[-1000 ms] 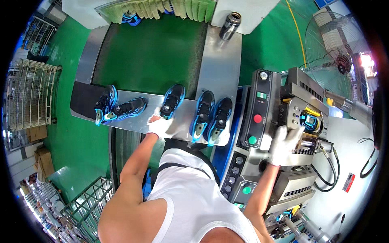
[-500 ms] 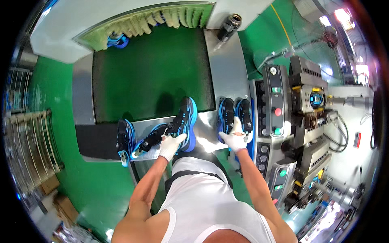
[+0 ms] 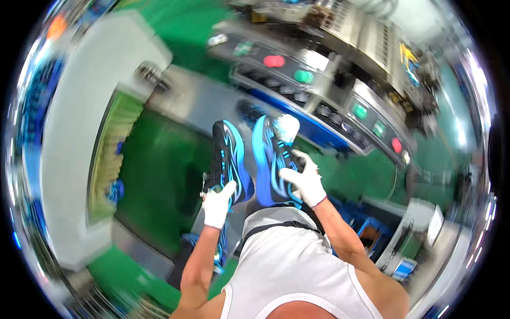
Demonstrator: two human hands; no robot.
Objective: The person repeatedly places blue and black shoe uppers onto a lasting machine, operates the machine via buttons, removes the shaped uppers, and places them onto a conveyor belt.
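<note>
"Firstly, report the condition of each hand."

"My left hand, gloved in white, grasps a black-and-blue sneaker near the heel, thumb laid on the side facing its mate. My right hand, gloved likewise, grasps a second sneaker toward the heel end, thumb and index finger spread over the upper."

"Position of the pair?"

"Ahead of my white tank top, side by side, toes pointing away from me. Both are tipped so that their blue-to-violet soles face inward. The gap is narrowest at the heels. I cannot tell whether either one touches the steel ledge."

"Surroundings on the left?"

"A green conveyor belt, with a yellow-green fringed curtain across its far end and blue footwear beside that fringe. A metal flask is on the ledge. Further black-and-blue footwear shows partly behind my left forearm."

"And beyond the toes?"

"One dark, shoe-like item, blurred, and a white shape by the second sneaker's toe, which I cannot identify. Past them is a dark control panel with a red button and a green button. Another control panel is farther right."
</note>
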